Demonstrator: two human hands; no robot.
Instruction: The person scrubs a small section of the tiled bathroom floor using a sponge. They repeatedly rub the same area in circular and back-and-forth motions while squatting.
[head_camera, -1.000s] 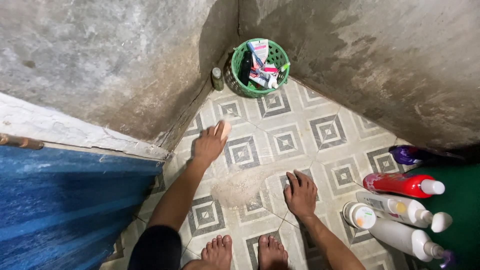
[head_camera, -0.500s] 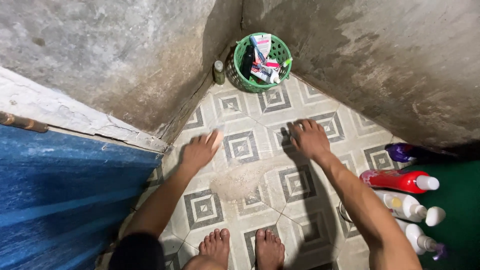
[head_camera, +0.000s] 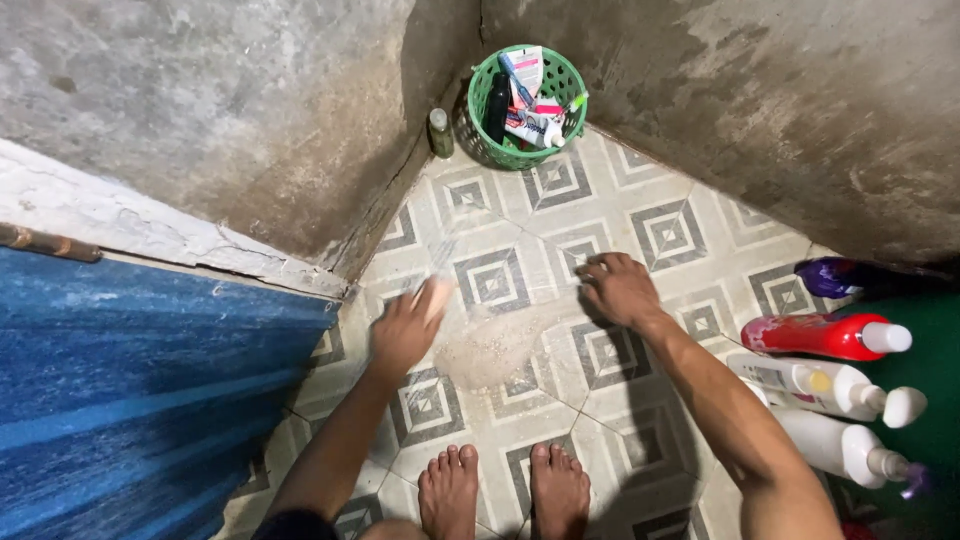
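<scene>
While you crouch over the tiled floor, your left hand is closed around a small pale scrubbing pad and presses it flat to the tile just left of a patch of gritty, sandy foam near the floor's middle; the blur at the pad suggests a scrubbing stroke, and the wrist stays low so the pad bears on the tile. Your right hand holds nothing: fingers apart and curled, tips on the tile at the patch's right edge, forearm slanting down from the lower right, probably as a brace for your weight. Both bare feet sit at the floor's near edge, just below the patch. Toiletries appear cleared from the scrubbed area: a green basket of tubes sits in the far corner with a small green bottle just beside it; a red bottle, white bottles and a purple bottle lie along the right edge.
</scene>
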